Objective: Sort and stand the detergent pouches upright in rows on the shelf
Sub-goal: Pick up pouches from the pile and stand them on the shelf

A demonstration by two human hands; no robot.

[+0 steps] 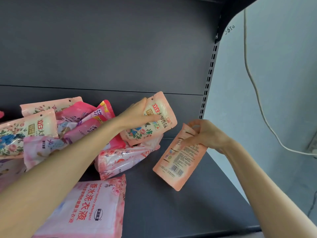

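A heap of pink detergent pouches (72,127) lies jumbled on the dark grey shelf (188,203), filling its left half. My left hand (139,115) grips a peach floral pouch (154,124) by its upper left edge, lifting it tilted above the right end of the heap. My right hand (205,134) holds a second peach pouch (178,160) by its top, back side with barcode facing me, hanging slanted just above the shelf. A large pale pink pouch (89,208) lies flat at the front, partly under my left forearm.
The shelf's dark back panel (111,48) rises behind the heap. A slotted upright post (208,78) marks the right end. Beyond it is a pale wall with a white cable (257,93). Bare shelf surface shows at the right and front right.
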